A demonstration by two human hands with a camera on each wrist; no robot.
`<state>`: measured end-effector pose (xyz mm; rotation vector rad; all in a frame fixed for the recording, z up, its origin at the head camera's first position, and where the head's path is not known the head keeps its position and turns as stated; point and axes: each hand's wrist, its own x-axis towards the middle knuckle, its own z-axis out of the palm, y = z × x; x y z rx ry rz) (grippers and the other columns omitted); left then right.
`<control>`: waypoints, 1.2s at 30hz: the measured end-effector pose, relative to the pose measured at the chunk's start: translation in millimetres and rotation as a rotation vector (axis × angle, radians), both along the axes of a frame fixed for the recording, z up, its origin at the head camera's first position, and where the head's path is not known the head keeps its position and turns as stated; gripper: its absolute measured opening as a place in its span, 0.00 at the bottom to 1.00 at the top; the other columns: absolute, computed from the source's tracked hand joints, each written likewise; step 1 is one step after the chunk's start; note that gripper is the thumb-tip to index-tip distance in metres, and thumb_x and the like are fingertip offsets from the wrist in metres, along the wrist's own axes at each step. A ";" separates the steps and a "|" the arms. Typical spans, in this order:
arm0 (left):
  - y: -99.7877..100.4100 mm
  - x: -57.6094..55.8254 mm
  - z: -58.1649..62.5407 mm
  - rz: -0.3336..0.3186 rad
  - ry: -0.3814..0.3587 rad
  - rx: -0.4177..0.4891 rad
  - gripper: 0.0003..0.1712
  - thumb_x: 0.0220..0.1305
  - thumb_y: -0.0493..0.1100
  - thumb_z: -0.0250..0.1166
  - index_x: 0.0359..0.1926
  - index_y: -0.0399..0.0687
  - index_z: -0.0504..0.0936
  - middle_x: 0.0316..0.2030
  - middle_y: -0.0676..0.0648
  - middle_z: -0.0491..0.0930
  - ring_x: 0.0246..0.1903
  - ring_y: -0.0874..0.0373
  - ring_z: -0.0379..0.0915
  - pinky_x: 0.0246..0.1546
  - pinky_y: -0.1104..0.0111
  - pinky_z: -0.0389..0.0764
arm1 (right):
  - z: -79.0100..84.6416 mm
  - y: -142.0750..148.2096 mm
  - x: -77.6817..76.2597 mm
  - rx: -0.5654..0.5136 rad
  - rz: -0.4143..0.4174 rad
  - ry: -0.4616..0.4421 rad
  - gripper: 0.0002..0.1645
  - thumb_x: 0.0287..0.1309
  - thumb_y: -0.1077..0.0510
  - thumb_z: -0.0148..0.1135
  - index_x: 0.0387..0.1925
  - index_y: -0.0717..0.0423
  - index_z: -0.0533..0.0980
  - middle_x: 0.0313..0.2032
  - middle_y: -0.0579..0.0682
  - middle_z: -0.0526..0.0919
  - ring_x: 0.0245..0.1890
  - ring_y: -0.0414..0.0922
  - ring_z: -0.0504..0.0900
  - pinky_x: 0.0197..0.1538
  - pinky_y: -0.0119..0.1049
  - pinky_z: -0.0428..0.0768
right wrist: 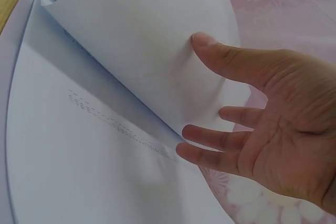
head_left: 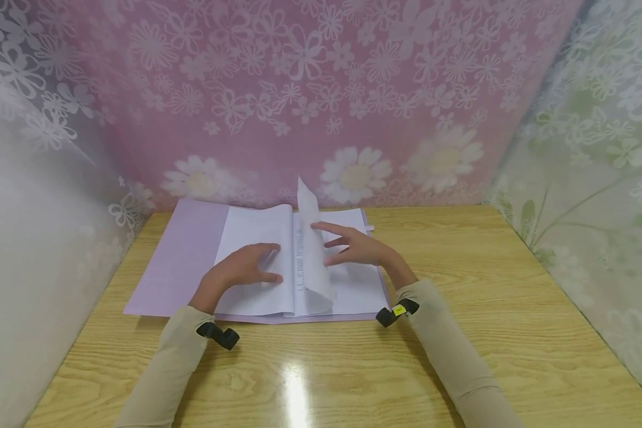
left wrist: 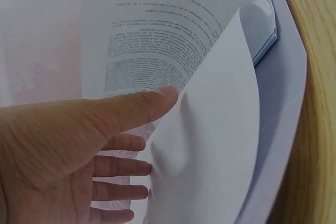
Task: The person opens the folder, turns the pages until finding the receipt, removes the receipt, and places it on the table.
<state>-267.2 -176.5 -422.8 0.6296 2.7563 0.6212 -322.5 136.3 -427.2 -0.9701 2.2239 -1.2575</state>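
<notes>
A lilac folder point(head_left: 179, 255) lies spread on the table with a stack of white printed pages inside. One sheet point(head_left: 314, 255) stands nearly upright near the middle, its printed side facing left. My right hand point(head_left: 355, 245) is at the right of this sheet, fingers spread and fairly straight, the thumb point(right wrist: 207, 40) against its blank side. Over the turned left-hand pages point(head_left: 257, 226) is my left hand point(head_left: 243, 264), thumb and fingers apart. In the left wrist view its thumb point(left wrist: 152, 103) reaches to the edge of a curved white page point(left wrist: 210, 129). The fingertips are close to that page.
The wood-grain table point(head_left: 310, 380) extends in front of the folder and to both sides. A flower-patterned pink backdrop point(head_left: 278, 119) rises just behind the folder. Pale patterned sheets flank the table. A small white tab point(head_left: 370, 228) sticks out at the folder's right edge.
</notes>
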 end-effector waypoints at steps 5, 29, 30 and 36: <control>-0.3 0.2 2.6 -0.005 0.027 0.011 0.48 0.62 0.59 0.73 0.74 0.38 0.66 0.73 0.36 0.66 0.75 0.39 0.59 0.75 0.47 0.63 | -3.5 -6.4 2.4 0.020 0.004 0.011 0.55 0.59 0.53 0.75 0.80 0.37 0.55 0.81 0.41 0.49 0.71 0.58 0.71 0.64 0.53 0.80; 24.2 17.3 20.3 -0.009 0.226 0.109 0.37 0.77 0.59 0.55 0.77 0.46 0.63 0.80 0.43 0.54 0.81 0.42 0.43 0.76 0.39 0.53 | -6.6 -21.5 12.9 0.056 -0.032 0.090 0.50 0.62 0.53 0.73 0.79 0.45 0.58 0.80 0.51 0.54 0.71 0.59 0.71 0.64 0.54 0.79; 25.0 17.8 19.7 -0.015 0.211 0.093 0.37 0.76 0.60 0.55 0.77 0.46 0.63 0.79 0.42 0.55 0.81 0.41 0.43 0.76 0.39 0.52 | -7.2 -21.9 12.9 0.054 -0.032 0.091 0.49 0.62 0.54 0.72 0.79 0.45 0.58 0.80 0.51 0.56 0.71 0.59 0.72 0.65 0.54 0.79; 26.9 17.8 15.7 -0.018 0.154 0.028 0.42 0.73 0.63 0.57 0.77 0.45 0.63 0.79 0.40 0.55 0.80 0.38 0.44 0.77 0.39 0.50 | -9.2 -24.8 12.4 0.048 -0.019 0.117 0.46 0.63 0.54 0.71 0.78 0.48 0.60 0.77 0.51 0.63 0.68 0.57 0.75 0.65 0.53 0.79</control>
